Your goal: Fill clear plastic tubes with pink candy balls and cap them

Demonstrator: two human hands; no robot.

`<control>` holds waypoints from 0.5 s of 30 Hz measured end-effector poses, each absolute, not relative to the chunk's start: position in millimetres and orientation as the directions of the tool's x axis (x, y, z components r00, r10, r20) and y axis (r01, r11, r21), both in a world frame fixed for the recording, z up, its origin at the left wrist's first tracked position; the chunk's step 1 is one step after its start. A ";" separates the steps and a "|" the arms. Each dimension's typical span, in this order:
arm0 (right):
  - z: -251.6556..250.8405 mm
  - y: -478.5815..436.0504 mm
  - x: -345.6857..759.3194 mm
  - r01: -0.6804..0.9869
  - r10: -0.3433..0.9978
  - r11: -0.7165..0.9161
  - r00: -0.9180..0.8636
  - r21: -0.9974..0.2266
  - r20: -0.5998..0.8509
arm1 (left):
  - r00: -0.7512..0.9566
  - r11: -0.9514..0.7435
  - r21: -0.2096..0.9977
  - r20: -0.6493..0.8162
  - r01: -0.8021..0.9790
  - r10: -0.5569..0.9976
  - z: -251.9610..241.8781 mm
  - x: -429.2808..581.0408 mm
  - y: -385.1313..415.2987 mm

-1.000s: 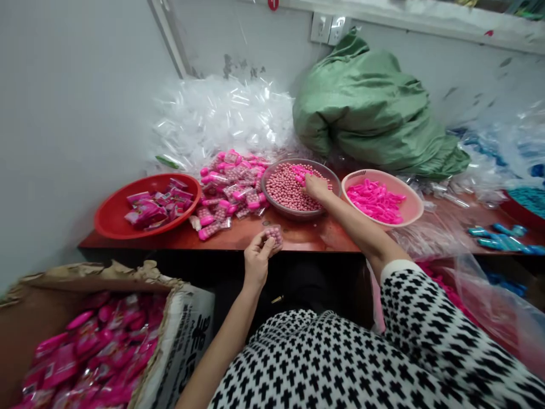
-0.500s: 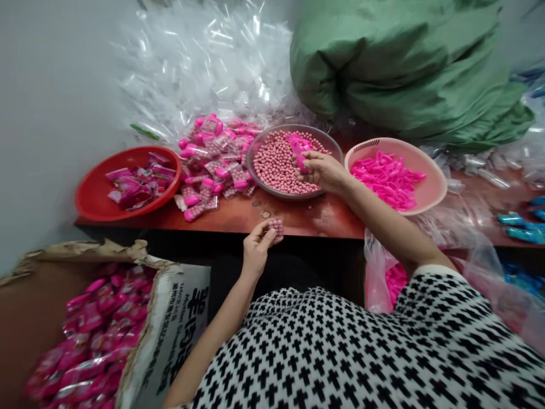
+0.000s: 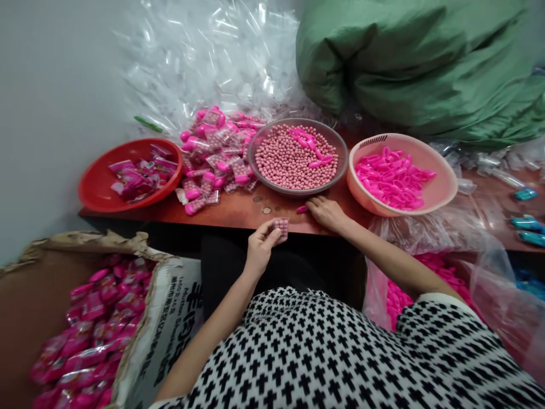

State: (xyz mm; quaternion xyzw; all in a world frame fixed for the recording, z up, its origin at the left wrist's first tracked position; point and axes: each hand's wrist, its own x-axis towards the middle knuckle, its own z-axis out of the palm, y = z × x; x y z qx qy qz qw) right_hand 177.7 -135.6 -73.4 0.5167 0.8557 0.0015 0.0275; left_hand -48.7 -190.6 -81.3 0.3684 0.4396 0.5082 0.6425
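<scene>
My left hand (image 3: 260, 245) pinches a small clear plastic case (image 3: 281, 228) filled with pink beads, held just in front of the table's edge. My right hand (image 3: 327, 213) is low at the front of the table, its fingers curled and their tips on a small bright pink plastic piece (image 3: 302, 209). Just behind that hand stands a grey bowl (image 3: 293, 192) of round pink beads (image 3: 279, 159). Several pink plastic pieces (image 3: 320, 161) lie on top of the beads.
Left of the bead bowl is a heap of bead-filled cases with pink ends (image 3: 221, 153), then a red basin (image 3: 91, 184) of pink packets. A pale pink basket (image 3: 443, 184) holds pink loops. Clear plastic pieces and a green sack (image 3: 409, 74) lie behind. A carton (image 3: 170, 318) stands below left.
My right hand has come down from over the bead bowl to the table front. The pink piece it held there now appears to lie on the beads. My left hand keeps its case.
</scene>
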 end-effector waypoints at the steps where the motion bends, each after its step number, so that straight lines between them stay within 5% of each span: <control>1: -76.1 -134.0 176.9 0.892 0.893 0.449 -0.448 0.045 -0.045 | 0.093 0.212 0.920 -0.191 -0.329 0.977 -81.9 -51.5 -192.7; 7: -75.6 -148.4 176.6 0.882 0.883 0.469 -0.467 -0.047 0.039 | 0.094 0.236 0.911 -0.217 -0.338 0.972 -82.2 -65.6 -193.0; 12: -40.1 -148.3 169.8 0.783 0.768 0.556 -0.357 -0.279 0.531 | 0.073 0.208 0.910 -0.195 -0.358 0.978 -79.4 -70.6 -177.6; 15: -13.1 -120.5 166.5 0.801 0.751 0.501 -0.215 -0.328 0.624 | 0.105 0.215 0.904 -0.189 -0.370 0.976 -77.0 -71.7 -170.9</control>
